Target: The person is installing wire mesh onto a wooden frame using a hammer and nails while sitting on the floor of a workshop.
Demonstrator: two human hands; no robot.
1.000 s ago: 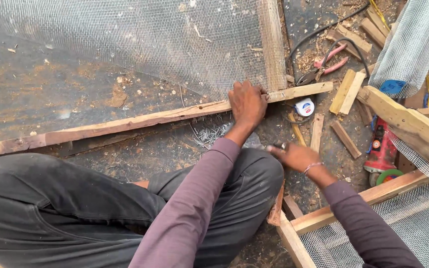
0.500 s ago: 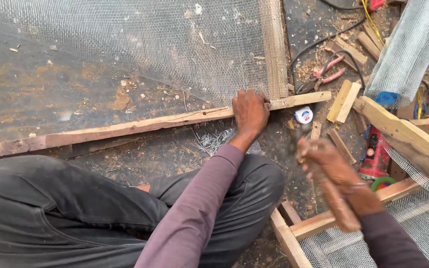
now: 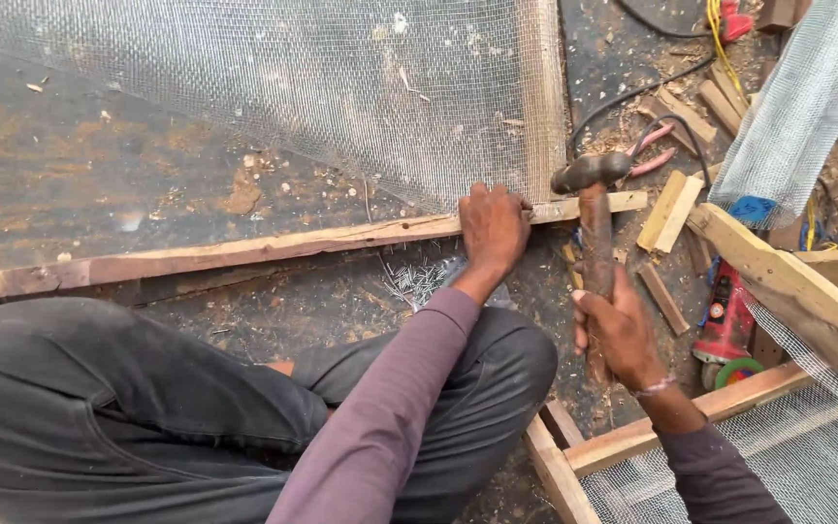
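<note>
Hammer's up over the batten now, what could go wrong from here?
1. The left hand presses the wooden batten right beside the hammer head, so a glancing blow may hit the fingers.
2. The right hand keeps its grip low on the handle, so aim may wander.
3. The wire mesh edge could snag skin.

Floor point(image 3: 99, 184): dark, stained, sawdust-strewn. Wooden batten point(image 3: 244, 254) lies across frame centre; wire mesh point(image 3: 341, 87) upper middle; wood offcuts point(image 3: 671, 209), pink pliers point(image 3: 654, 155), black cable point(image 3: 632, 92) upper right; nails point(image 3: 414, 281) centre.
</note>
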